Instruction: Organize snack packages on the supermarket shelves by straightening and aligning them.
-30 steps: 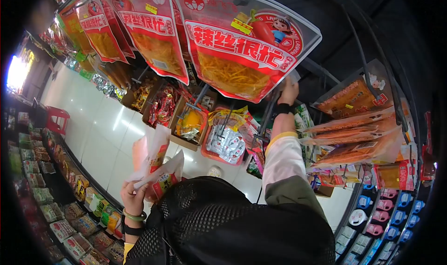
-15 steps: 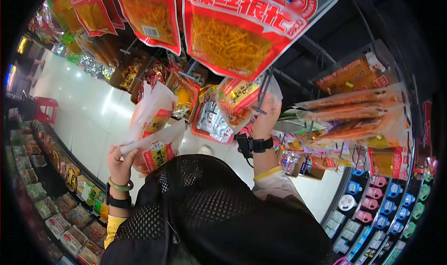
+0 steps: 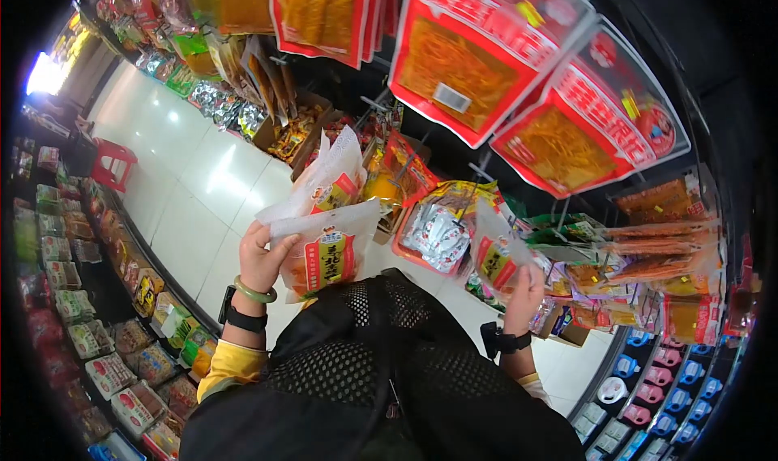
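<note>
My left hand (image 3: 263, 260) is closed around the top edges of snack bags, translucent white pouches with red and yellow labels. The front snack bag (image 3: 332, 254) hangs upright, label facing me, and another snack bag (image 3: 328, 177) fans out behind it. On the other side, my right hand (image 3: 523, 297) pinches the edge of a similar snack bag (image 3: 494, 254), which is tilted. That bag is close to the display hooks, in front of the lower packets. The right fingertips partly cover its edge.
Large red snack packets (image 3: 466, 55) hang from hooks above. Below them stands a pink tray of silver sachets (image 3: 438, 238). Shelves of packaged goods (image 3: 121, 372) curve along the left. A red stool (image 3: 113, 165) stands on the tiled floor. Blue and pink bottles (image 3: 648, 392) fill the right shelf.
My right hand has come down and away from the hook, bringing a snack bag with it. The view has shifted, and my left hand still grips its bags, now more toward the middle.
</note>
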A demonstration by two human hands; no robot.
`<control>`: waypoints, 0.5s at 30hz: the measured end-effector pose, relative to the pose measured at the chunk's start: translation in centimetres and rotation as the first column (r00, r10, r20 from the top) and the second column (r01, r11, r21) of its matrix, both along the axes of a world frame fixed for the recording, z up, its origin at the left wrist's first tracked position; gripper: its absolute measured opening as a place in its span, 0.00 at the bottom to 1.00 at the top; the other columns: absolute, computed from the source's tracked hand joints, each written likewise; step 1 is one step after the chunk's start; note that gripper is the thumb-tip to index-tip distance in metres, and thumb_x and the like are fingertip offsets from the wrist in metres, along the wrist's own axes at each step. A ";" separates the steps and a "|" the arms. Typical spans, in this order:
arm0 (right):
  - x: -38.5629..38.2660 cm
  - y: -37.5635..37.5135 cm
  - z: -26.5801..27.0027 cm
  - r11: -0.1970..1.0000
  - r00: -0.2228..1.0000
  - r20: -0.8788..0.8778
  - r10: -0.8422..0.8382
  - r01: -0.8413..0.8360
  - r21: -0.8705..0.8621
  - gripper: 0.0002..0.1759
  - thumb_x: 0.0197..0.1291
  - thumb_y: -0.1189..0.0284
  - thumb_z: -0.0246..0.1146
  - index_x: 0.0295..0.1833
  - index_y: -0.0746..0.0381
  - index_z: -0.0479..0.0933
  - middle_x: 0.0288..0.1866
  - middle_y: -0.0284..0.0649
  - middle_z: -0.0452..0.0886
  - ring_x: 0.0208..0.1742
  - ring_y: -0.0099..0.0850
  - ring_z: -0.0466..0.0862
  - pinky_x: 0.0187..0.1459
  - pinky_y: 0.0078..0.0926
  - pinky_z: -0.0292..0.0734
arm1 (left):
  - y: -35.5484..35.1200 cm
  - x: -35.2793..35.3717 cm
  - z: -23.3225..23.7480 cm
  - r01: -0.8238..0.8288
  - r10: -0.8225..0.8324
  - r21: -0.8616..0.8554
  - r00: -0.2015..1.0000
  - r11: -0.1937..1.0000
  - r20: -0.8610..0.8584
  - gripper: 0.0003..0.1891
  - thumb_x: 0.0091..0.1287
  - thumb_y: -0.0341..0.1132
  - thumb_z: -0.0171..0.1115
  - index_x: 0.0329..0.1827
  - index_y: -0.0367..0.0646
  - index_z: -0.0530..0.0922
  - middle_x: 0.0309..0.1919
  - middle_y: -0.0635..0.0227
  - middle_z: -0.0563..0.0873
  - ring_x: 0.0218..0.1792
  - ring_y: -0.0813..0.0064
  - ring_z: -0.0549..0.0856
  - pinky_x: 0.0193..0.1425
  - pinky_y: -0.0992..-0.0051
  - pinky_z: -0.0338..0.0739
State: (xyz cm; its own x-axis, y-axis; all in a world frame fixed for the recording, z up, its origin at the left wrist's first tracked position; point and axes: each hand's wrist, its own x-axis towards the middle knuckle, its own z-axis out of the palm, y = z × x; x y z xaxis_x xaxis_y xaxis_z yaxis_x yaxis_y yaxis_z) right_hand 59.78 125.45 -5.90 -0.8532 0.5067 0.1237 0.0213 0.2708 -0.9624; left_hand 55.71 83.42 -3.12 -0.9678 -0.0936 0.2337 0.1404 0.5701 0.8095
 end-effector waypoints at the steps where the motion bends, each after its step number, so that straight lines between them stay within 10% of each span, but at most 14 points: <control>1: 0.0 -1.9 0.1 0.997 0.998 0.059 0.037 -0.041 0.063 0.11 0.64 0.71 0.53 0.44 0.68 0.74 0.40 0.36 0.78 0.41 0.24 0.75 0.45 0.22 0.69 | -1.9 -0.2 -0.3 -0.001 0.001 -0.002 1.000 1.000 0.010 0.09 0.51 0.28 0.68 0.36 0.39 0.83 0.35 0.61 0.82 0.37 0.66 0.81 0.41 0.72 0.74; 6: -4.6 -12.1 1.6 0.946 0.954 0.128 0.272 -0.289 0.146 0.08 0.63 0.73 0.55 0.41 0.67 0.75 0.35 0.34 0.77 0.38 0.23 0.75 0.42 0.21 0.70 | -8.4 -1.0 -0.2 -0.039 0.039 -0.017 0.999 0.999 0.013 0.09 0.50 0.28 0.68 0.35 0.38 0.82 0.33 0.58 0.82 0.35 0.63 0.81 0.41 0.71 0.74; 15: -21.9 -28.3 1.5 0.813 0.863 -0.136 0.486 -0.504 -0.293 0.15 0.64 0.69 0.56 0.51 0.67 0.74 0.46 0.35 0.79 0.46 0.21 0.76 0.50 0.20 0.69 | -19.5 0.2 -0.5 -0.070 0.073 -0.053 0.996 0.996 0.055 0.10 0.50 0.27 0.68 0.36 0.37 0.82 0.34 0.58 0.82 0.37 0.64 0.81 0.42 0.72 0.74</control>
